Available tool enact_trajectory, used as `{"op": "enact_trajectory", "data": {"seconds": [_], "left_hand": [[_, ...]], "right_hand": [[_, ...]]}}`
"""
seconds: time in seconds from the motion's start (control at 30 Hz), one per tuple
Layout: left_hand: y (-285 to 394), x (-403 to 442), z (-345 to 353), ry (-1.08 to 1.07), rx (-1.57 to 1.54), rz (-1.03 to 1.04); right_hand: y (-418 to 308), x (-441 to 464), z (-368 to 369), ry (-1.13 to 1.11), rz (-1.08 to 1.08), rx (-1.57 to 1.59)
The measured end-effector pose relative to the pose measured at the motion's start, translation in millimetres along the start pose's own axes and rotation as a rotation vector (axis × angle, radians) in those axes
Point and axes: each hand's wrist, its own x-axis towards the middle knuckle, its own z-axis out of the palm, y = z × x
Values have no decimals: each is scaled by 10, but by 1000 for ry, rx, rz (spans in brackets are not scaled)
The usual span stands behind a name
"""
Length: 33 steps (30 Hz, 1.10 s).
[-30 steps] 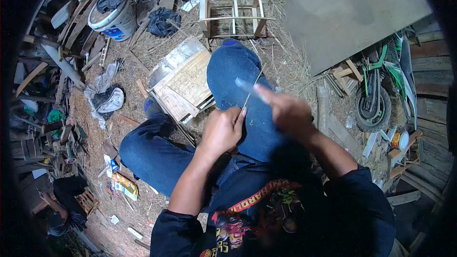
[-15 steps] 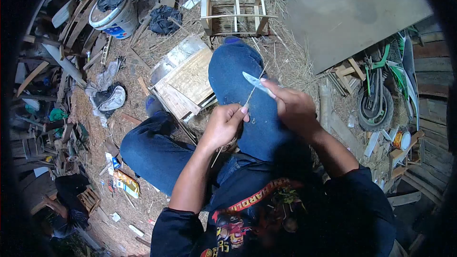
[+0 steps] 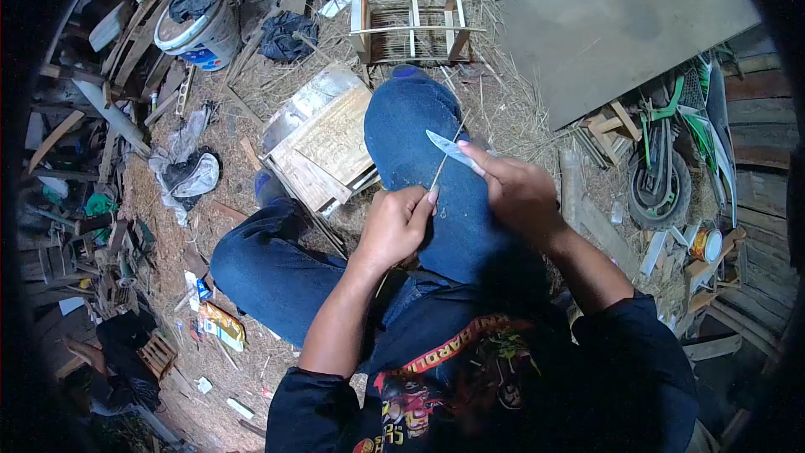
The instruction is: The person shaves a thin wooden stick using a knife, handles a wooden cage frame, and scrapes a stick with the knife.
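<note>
Head view, left hand: our left hand [image 3: 394,222] is closed round a thin stick [image 3: 438,174], thumb and forefinger pinching it near the blade.
Head view, right hand: our right hand [image 3: 524,195] grips a knife [image 3: 449,148] by its handle, with the thumb side toward the stick.
Stick: it slants up and away from our left fingers, over the raised knee [image 3: 407,122] of our jeans, its far end pointing toward the slatted wooden frame [image 3: 361,10].
Knife and stick: at this moment the blade lies across the stick just beyond our left fingers, tip pointing up and to the left; whether the edge bites into the wood, we cannot tell.
What that means: the knife and our left fingertips are close together, so we judge that a steady pinch matters here.
In front of us: loose boards [image 3: 323,147] lie beside the raised leg, and the frame stands beyond our foot on the straw-strewn floor [image 3: 495,88].
Left side: we see a bucket [image 3: 210,44] with dark plastic on top, a yellow packet [image 3: 220,324] and, farther back, another person [image 3: 126,351] beside a slatted crate [image 3: 157,354].
Right side: a broad flat sheet [image 3: 625,29] lies near a wheel [image 3: 648,195] with green and white parts above it.
</note>
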Motion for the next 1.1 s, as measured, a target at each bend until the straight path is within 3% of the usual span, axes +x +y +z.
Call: {"op": "enact_trajectory", "data": {"seconds": [0.07,0.17,0.3,0.4,0.53,0.63,0.7,0.77,0.87,0.97,1.03,1.1], "left_hand": [[-1,-13,4,4,8,0],[17,5,-2,4,13,10],[18,-8,-2,2,47,24],[7,-9,-4,5,28,21],[-12,-2,18,11,4,35],[2,1,18,26,12,46],[33,-15,6,29,52,53],[34,-50,2,41,78,52],[62,-28,-9,43,81,33],[100,-31,-25,27,65,-6],[102,-17,-56,22,77,-6],[88,-11,-44,31,84,-22]], "right_hand": [[-114,-37,-21,-206,86,-157],[-98,34,-102,-263,124,-203],[28,-24,94,-67,-27,-114],[-91,-65,20,-258,51,-126],[-70,9,8,-56,85,-49],[-144,-60,-26,-185,-28,-123],[-37,54,-15,-86,78,-136],[-85,30,-27,-42,50,-104],[-118,-78,-33,-191,-61,-126],[-44,-16,11,-22,26,-130],[-166,-81,-74,-191,-9,-208],[-188,-80,-93,-182,-67,-111]]}}
